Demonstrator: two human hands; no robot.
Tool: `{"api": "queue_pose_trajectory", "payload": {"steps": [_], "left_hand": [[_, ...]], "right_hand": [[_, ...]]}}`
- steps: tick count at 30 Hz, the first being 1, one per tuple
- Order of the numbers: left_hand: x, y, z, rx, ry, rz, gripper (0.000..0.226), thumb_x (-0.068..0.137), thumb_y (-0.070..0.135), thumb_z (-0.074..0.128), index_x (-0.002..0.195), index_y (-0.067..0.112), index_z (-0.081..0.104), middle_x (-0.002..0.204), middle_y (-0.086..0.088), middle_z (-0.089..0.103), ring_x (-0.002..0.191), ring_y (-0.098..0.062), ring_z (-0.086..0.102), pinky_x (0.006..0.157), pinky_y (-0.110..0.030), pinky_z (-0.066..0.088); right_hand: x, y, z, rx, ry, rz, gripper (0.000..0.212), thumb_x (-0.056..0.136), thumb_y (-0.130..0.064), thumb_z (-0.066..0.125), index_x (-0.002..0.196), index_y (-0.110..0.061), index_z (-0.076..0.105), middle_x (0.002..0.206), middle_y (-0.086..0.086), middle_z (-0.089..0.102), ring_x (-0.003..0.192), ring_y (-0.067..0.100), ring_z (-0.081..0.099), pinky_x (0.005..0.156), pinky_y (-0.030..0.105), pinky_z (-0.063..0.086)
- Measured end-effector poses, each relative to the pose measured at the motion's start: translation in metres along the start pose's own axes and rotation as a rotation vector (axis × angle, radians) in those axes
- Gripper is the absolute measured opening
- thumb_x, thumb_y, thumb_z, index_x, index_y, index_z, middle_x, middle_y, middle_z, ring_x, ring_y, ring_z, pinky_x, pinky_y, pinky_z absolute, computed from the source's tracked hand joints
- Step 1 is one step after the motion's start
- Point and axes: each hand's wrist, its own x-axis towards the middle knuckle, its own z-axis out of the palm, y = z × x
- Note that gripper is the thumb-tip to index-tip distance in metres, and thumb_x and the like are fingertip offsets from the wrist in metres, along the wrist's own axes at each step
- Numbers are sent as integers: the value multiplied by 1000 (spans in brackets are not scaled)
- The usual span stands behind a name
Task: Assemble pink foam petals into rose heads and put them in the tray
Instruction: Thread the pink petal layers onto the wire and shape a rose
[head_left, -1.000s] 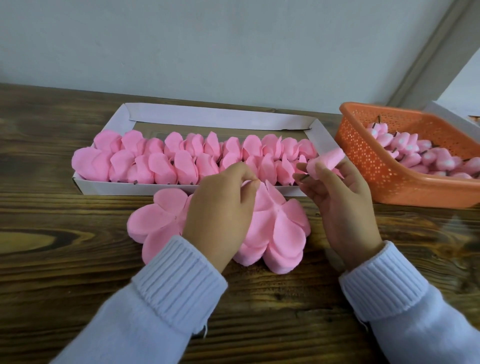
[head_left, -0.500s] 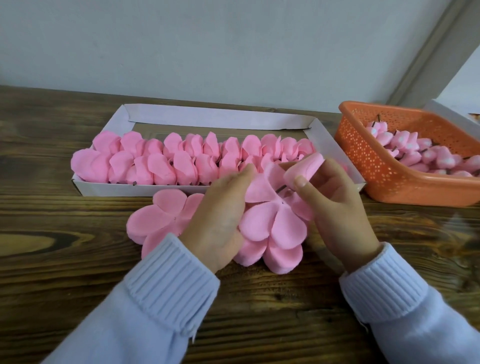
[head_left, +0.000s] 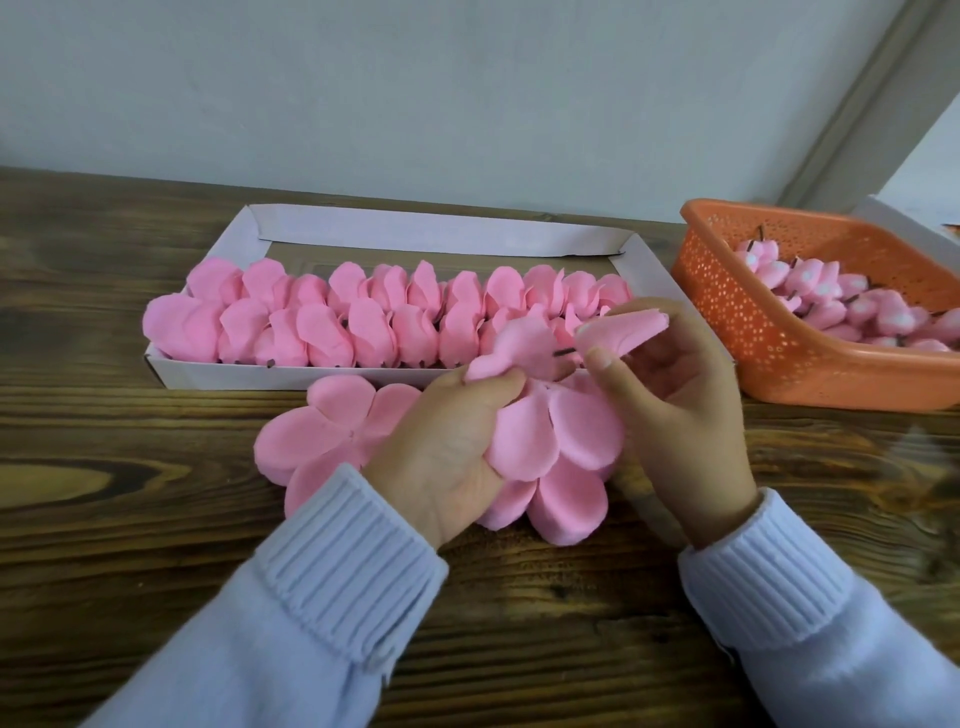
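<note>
Holds the rolled bud pinched in the right hand, its dark stem lying level and aimed leftward at the petal layer pinched just beside it by the left hand, in front of the tray.

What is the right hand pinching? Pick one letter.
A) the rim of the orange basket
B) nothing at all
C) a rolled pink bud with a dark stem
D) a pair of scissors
C: the right hand pinches a rolled pink bud, and its dark stem points at the petal layer gripped by the left hand.
</note>
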Motion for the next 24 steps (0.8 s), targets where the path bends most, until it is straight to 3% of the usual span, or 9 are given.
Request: {"api": "queue_pose_trajectory", "payload": {"steps": [3, 6, 11, 13, 15, 19, 24], "left_hand": [[1, 0, -1, 32, 31, 85, 23, 98, 8, 49, 117, 7, 62, 111, -16, 66, 104, -30, 62, 100, -45, 47], [0, 2, -2, 72, 66, 137, 21, 99, 9, 47, 91, 15, 66, 107, -16, 67, 109, -34, 61, 105, -52, 42], [-2, 1, -3, 160, 58, 241, 23, 97, 11, 50, 89, 20, 70, 103, -15, 71, 106, -32, 64, 100, -53, 46], [-4, 1, -2, 175, 12, 263, 18, 90, 15, 55, 95, 15, 71, 102, -17, 72, 105, -34, 65, 99, -54, 47], [-3, 0, -3, 201, -20, 274, 29, 78, 22, 52, 95, 18, 74, 99, -14, 73, 104, -33, 66, 99, -53, 47], [-2, -2, -4, 246, -63, 297, 30, 77, 25, 48, 80, 32, 76, 93, -6, 75, 101, -30, 68, 98, -53, 48], [1, -4, -6, 261, -55, 312, 26, 85, 19, 50, 86, 24, 75, 95, -7, 75, 102, -29, 67, 99, -53, 48]], "right_hand": [[0, -3, -1, -34, 55, -136, 23, 86, -9, 68, 104, -7, 55, 94, -2, 65, 89, 8, 64, 78, 21, 50], [-3, -4, 1, -111, -2, -183, 28, 82, -14, 67, 107, -13, 54, 102, 1, 61, 95, 11, 62, 84, 24, 49], [-4, -1, 5, -235, -95, -159, 27, 79, -22, 71, 103, -25, 60, 101, -9, 67, 99, 12, 64, 87, 31, 50], [-4, 1, 4, -260, -84, -149, 27, 79, -23, 72, 103, -22, 63, 101, -6, 68, 100, 17, 65, 88, 38, 52], [-4, 2, 3, -287, -73, -143, 29, 78, -24, 73, 104, -15, 64, 103, -1, 68, 100, 19, 64, 88, 44, 51], [-4, 2, 2, -339, -47, -154, 31, 78, -27, 72, 104, -13, 65, 104, 0, 68, 101, 18, 63, 88, 44, 51], [-4, 2, 1, -355, -22, -154, 30, 78, -28, 71, 105, -17, 63, 105, -2, 67, 102, 16, 63, 89, 42, 51]]}}
